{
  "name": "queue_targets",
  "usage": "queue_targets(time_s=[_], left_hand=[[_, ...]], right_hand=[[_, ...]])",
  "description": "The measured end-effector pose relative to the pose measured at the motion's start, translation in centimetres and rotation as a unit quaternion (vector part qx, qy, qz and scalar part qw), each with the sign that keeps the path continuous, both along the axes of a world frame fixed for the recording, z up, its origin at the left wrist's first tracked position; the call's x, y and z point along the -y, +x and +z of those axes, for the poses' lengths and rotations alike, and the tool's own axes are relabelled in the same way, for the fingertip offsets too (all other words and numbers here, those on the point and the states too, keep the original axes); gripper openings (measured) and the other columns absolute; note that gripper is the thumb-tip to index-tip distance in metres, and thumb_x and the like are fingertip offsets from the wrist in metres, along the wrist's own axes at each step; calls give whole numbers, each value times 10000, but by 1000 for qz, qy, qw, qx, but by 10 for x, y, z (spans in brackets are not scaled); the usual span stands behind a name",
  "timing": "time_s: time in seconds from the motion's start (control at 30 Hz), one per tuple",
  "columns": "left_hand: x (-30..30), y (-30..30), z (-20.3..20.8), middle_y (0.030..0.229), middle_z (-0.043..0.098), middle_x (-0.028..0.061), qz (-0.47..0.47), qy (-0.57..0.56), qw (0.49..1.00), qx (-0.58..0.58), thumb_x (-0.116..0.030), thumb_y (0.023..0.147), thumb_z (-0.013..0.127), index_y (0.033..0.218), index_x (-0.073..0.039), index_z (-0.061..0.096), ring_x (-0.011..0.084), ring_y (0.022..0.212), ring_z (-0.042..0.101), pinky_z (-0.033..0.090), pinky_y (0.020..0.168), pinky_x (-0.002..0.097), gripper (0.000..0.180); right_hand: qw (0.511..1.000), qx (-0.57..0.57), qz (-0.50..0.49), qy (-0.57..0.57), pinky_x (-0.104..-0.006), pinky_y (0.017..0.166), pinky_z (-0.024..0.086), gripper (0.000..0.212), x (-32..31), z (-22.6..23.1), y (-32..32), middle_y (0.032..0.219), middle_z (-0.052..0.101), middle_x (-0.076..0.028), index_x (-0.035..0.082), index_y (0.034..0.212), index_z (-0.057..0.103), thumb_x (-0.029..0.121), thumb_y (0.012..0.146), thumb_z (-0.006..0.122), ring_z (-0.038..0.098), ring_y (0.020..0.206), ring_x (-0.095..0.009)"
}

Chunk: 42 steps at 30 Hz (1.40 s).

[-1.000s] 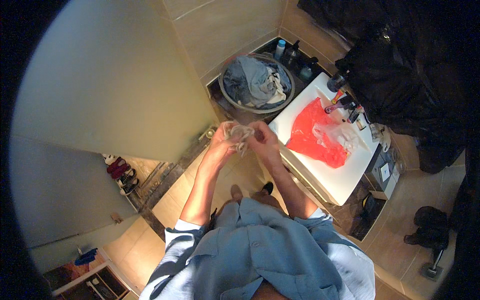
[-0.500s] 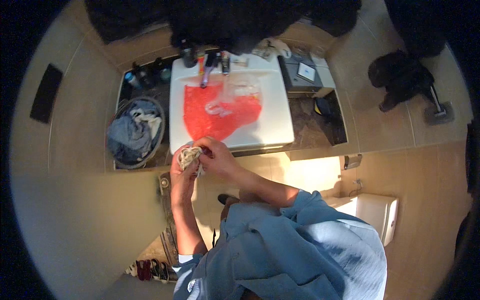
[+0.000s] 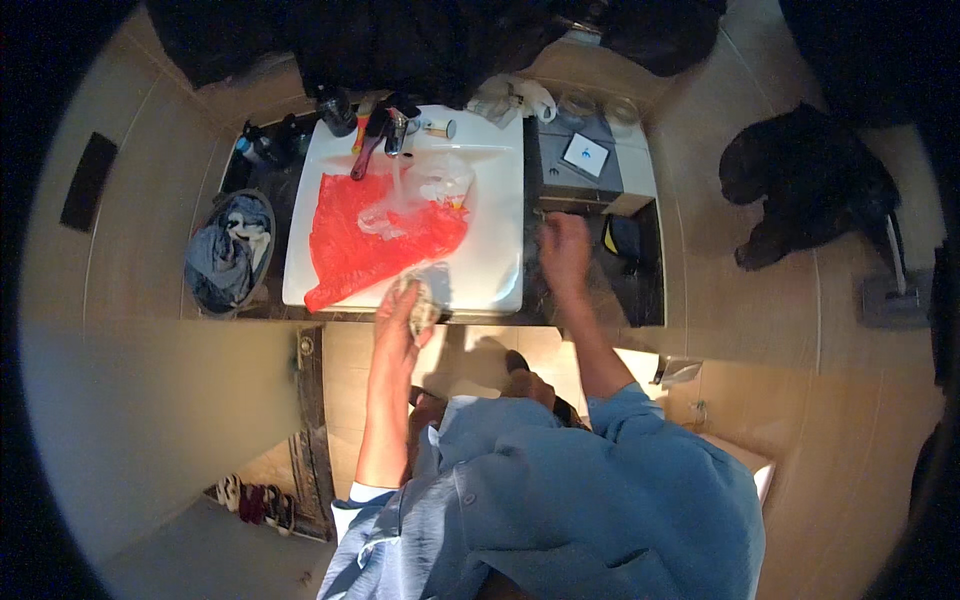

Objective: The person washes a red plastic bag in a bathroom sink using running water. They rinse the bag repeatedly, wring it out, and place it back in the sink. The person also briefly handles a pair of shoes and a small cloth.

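Your left hand is grasping a pale cloth bundle, fingers wrapped on its left side. Bundle sits at the front edge of the white sink, just right of the near tip of the red plastic bag. Your right hand is over the dark counter, right of the sink and well apart from the bundle; it's blurred, so can't tell if it's gripping anything. Faucet is running onto the bag spread in the sink. Grey box is behind your right hand, a yellow-and-black item to its right. Round basin of clothes stands left of the sink.
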<state>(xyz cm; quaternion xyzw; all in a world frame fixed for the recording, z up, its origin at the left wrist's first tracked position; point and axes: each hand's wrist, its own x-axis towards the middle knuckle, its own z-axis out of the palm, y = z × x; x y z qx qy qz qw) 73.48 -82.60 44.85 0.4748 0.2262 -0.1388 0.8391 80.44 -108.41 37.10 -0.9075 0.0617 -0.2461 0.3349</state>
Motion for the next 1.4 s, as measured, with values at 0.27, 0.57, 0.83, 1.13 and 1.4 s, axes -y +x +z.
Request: queue_targets(time_s=[0.27,0.57,0.83,1.13,1.4], left_hand=[[76,-6,-19,942,601,50,-16,-113,993,16,-187,893,546,1105,-58,513,175,750,637,575,610,328,250],[33,-44,11,1042,588,55,21,-77,992,96,-122,888,539,1221,-66,476,158,852,618,551,696,281,343],[-68,-119,27,1091,569,53,62,-35,984,160,-46,852,567,1258,-76,465,153,926,583,506,756,295,420],[-194,-256,54,1076,597,68,137,61,968,201,77,758,567,1177,-39,538,162,985,575,493,826,293,435],[-284,-367,28,973,613,66,384,178,898,116,27,787,569,1116,-8,534,167,828,626,552,730,310,333]], right_hand=[[882,-326,-64,-335,-495,923,394,603,163,-110,-6,1356,332,-168,126,1363,307,157,824,574,416,1119,-430],[780,-189,162,575,-396,888,454,423,129,-68,-22,1120,535,-143,-4,1250,429,200,888,510,534,1023,-262],[660,-366,346,557,-312,654,519,273,-82,83,-37,845,619,-131,35,1000,522,293,908,516,618,682,-233],[497,-354,785,108,-346,1088,185,942,-335,150,-135,1414,334,-112,92,1395,266,38,590,753,233,1337,-213],[446,-502,735,96,-230,603,452,319,-468,106,-223,734,595,-15,-4,1034,578,124,764,688,545,613,-76]])
